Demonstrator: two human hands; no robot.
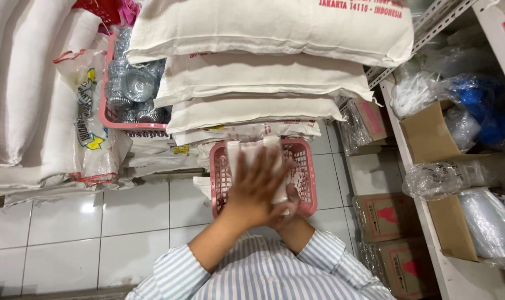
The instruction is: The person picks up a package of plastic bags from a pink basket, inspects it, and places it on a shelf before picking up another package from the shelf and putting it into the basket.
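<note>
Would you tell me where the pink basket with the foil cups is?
The pink basket with foil cups sits upper left in the head view, wedged between the white sacks and the stacked sacks.

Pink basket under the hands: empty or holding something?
Not empty: white packets lie in the pink basket, partly hidden under the left hand.

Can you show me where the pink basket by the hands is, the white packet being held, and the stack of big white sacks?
Pink basket (305, 178): head view, on its right wall.
White packet (251, 151): head view, top part above the fingers.
Sacks (252, 78): head view, face of a middle sack.
</note>
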